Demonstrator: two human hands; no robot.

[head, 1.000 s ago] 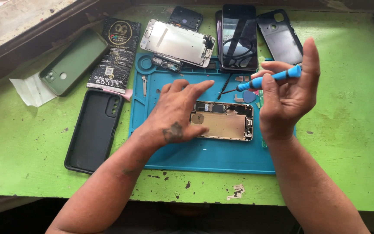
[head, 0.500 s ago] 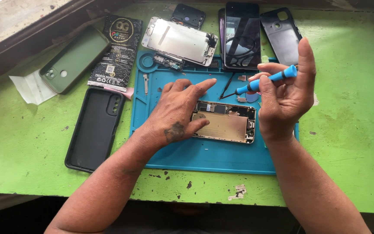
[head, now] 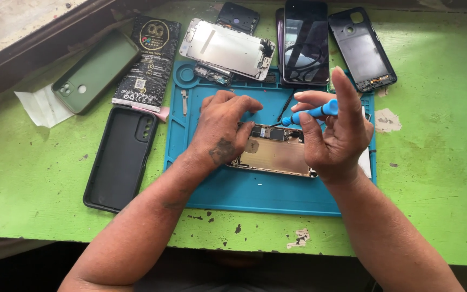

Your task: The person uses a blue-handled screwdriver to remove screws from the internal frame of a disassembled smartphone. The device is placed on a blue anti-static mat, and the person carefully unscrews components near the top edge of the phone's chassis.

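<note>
Under both hands, the blue work mat (head: 255, 189) covers the middle of the green table (head: 439, 178), and on it the opened phone body (head: 274, 154) lies flat with its long axis running side to side between the two grips. Its circuit-board end sits just below and to the left of the right hand (head: 333, 138), so the right is the nearer hand for reaching the board, while the left hand (head: 225, 130) rests on the phone's other end, fingers spread and curled down over the frame, pressing on it rather than clamped around it. In the right hand, thumb and fingers are closed on a blue screwdriver (head: 314, 112), forefinger raised straight up; the tool slants down and leftward from that grip, its dark tip pointing toward the upper edge of the phone, close above it. Whether the tip touches the board cannot be told. Beyond the fingers, at the mat's far edge, lies a detached screen assembly (head: 225, 48).
</note>
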